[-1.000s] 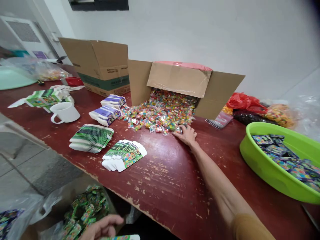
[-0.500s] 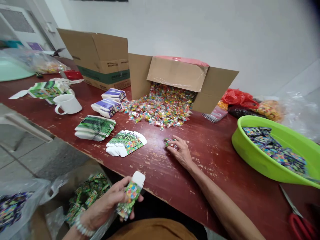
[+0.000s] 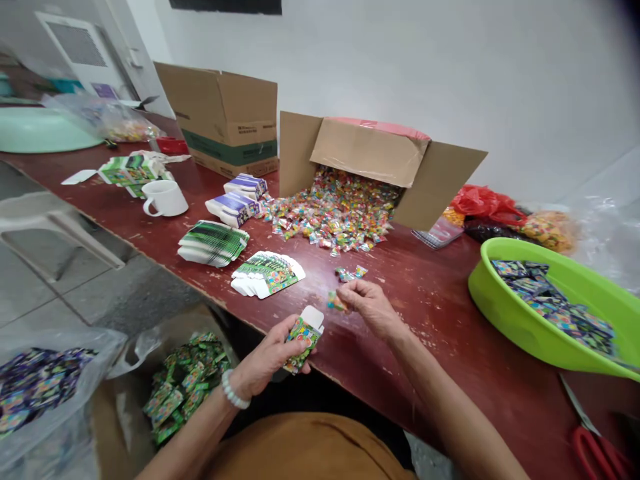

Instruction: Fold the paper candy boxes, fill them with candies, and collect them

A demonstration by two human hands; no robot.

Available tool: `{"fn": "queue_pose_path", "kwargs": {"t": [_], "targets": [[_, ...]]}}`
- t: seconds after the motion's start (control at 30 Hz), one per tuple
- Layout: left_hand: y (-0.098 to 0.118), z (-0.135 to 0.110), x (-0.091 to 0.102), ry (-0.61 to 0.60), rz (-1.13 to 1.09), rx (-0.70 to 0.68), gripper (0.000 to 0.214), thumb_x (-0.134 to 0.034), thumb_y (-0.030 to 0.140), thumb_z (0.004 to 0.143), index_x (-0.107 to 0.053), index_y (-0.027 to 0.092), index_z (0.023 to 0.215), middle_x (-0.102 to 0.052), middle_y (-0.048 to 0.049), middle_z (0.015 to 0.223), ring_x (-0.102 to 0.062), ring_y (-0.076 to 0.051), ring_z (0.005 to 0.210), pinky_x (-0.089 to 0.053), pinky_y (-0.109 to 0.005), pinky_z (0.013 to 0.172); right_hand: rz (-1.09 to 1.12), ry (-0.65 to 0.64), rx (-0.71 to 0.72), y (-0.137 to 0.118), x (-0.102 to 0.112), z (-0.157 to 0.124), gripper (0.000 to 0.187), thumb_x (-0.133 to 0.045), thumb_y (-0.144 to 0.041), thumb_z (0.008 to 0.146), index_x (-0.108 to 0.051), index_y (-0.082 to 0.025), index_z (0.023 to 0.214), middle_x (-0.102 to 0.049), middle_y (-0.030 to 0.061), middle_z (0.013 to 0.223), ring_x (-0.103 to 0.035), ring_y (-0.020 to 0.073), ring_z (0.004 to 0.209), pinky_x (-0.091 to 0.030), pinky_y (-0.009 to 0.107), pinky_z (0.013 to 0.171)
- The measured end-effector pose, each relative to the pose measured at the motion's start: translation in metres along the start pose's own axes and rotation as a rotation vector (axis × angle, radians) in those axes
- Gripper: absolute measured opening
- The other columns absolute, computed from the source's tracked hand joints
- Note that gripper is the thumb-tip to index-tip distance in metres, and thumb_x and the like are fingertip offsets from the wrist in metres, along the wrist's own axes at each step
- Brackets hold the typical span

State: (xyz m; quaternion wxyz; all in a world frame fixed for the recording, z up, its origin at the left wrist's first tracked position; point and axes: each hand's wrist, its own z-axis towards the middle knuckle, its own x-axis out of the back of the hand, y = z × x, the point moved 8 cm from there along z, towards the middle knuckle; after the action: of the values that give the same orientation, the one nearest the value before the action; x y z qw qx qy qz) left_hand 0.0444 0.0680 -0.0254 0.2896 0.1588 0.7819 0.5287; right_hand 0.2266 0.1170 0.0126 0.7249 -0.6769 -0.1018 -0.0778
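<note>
My left hand is wrapped round a small green candy box with its white end flap standing up, near the table's front edge. Between the thumb and fingers of my right hand is a small wrapped candy, slightly blurred, just to the right of that box. Behind it a few wrapped candies lie on the red table. A fan of flat green cartons rests to the left, beside a thicker stack of green cartons. Wrapped candies spill from a tipped cardboard box.
A lime-green basin holding dark packets stands at the right, with red-handled scissors in front. A white mug and purple boxes are at the left. Below the table's edge, a carton holds green packets.
My right hand has lifted a wrapped candy and drawn it nearer, leaving others on the table. My left hand has raised the green box up and to the right, towards it.
</note>
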Motion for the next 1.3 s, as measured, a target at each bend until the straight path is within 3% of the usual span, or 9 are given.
{"fn": "queue_pose_path", "kwargs": {"t": [0.1,0.37,0.5,0.6,0.8,0.93,1.07,1.2,1.3], "targets": [[0.006,-0.002,-0.013,-0.083,-0.017,0.008,0.037,-0.067,0.027,0.081,-0.056,0.017,0.115,-0.063,-0.0044,0.091,-0.061,-0.014,0.074,-0.053,-0.025,0.063,0.074,-0.273,-0.039,-0.011,-0.032,-0.016,0.028,-0.068,-0.043,0.080,-0.064,-0.017,0.074,-0.061,-0.0012,0.062,-0.050,0.0107,0.054,-0.039,0.023,0.054],[-0.005,-0.014,-0.021,-0.193,-0.105,0.144,0.037,-0.068,0.027,0.078,-0.055,0.018,0.111,-0.068,-0.0051,0.084,-0.061,-0.010,0.051,-0.044,-0.019,0.048,-0.240,-0.195,0.416,-0.048,-0.028,-0.024,0.008,-0.067,-0.024,0.084,-0.067,-0.018,0.080,-0.067,0.0015,0.072,-0.060,0.0129,0.063,-0.045,0.023,0.060],[-0.007,-0.012,-0.027,-0.231,-0.129,0.136,0.038,-0.068,0.027,0.077,-0.054,0.018,0.111,-0.069,-0.0060,0.084,-0.061,-0.011,0.050,-0.042,-0.019,0.045,-0.295,-0.296,0.471,-0.056,-0.043,-0.031,0.008,-0.067,-0.025,0.085,-0.067,-0.019,0.079,-0.067,0.0004,0.070,-0.059,0.0120,0.060,-0.043,0.022,0.056],[-0.003,-0.009,-0.031,-0.199,-0.144,0.080,0.039,-0.069,0.025,0.075,-0.055,0.017,0.110,-0.068,-0.0051,0.082,-0.061,-0.012,0.050,-0.044,-0.020,0.046,-0.211,-0.311,0.410,-0.057,-0.048,-0.033,0.010,-0.066,-0.030,0.088,-0.068,-0.020,0.087,-0.068,0.0008,0.075,-0.060,0.0126,0.065,-0.046,0.024,0.060],[0.003,-0.005,-0.016,0.091,-0.237,-0.038,0.040,-0.063,0.046,0.084,-0.063,0.014,0.109,-0.069,-0.0078,0.080,-0.063,-0.016,0.059,-0.051,-0.024,0.050,0.190,0.017,0.048,-0.027,-0.016,-0.023,0.024,-0.066,-0.043,0.085,-0.064,-0.021,0.095,-0.068,0.0029,0.091,-0.063,0.0155,0.080,-0.050,0.031,0.076],[0.000,-0.005,-0.010,0.196,-0.255,-0.072,0.055,-0.054,0.063,0.084,-0.070,0.011,0.093,-0.070,-0.0110,0.077,-0.064,-0.019,0.064,-0.053,-0.026,0.052,0.270,-0.055,-0.061,-0.015,-0.033,-0.028,0.032,-0.075,-0.042,0.076,-0.063,-0.022,0.097,-0.066,0.0020,0.091,-0.059,0.0140,0.075,-0.048,0.028,0.071],[0.003,-0.005,-0.014,0.188,-0.187,-0.121,0.050,-0.056,0.061,0.085,-0.070,0.013,0.090,-0.070,-0.0074,0.074,-0.061,-0.015,0.057,-0.052,-0.024,0.049,0.256,-0.224,-0.118,-0.016,-0.062,-0.039,0.039,-0.078,-0.040,0.074,-0.061,-0.022,0.104,-0.063,-0.0009,0.080,-0.055,0.0122,0.064,-0.046,0.026,0.061],[0.002,-0.006,-0.012,0.213,-0.244,-0.091,0.044,-0.059,0.055,0.085,-0.068,0.012,0.090,-0.070,-0.0063,0.070,-0.061,-0.015,0.053,-0.051,-0.024,0.047,0.315,-0.128,-0.107,-0.019,-0.054,-0.040,0.030,-0.069,-0.042,0.082,-0.061,-0.021,0.102,-0.064,0.0010,0.084,-0.058,0.0129,0.070,-0.049,0.026,0.065],[-0.005,-0.006,-0.011,0.210,-0.358,-0.014,0.038,-0.057,0.048,0.084,-0.066,0.011,0.086,-0.070,-0.0076,0.065,-0.061,-0.016,0.047,-0.050,-0.025,0.044,0.424,-0.193,-0.165,-0.012,-0.059,-0.044,0.035,-0.073,-0.044,0.078,-0.061,-0.021,0.103,-0.066,0.0031,0.091,-0.060,0.0140,0.071,-0.051,0.027,0.066]]}}
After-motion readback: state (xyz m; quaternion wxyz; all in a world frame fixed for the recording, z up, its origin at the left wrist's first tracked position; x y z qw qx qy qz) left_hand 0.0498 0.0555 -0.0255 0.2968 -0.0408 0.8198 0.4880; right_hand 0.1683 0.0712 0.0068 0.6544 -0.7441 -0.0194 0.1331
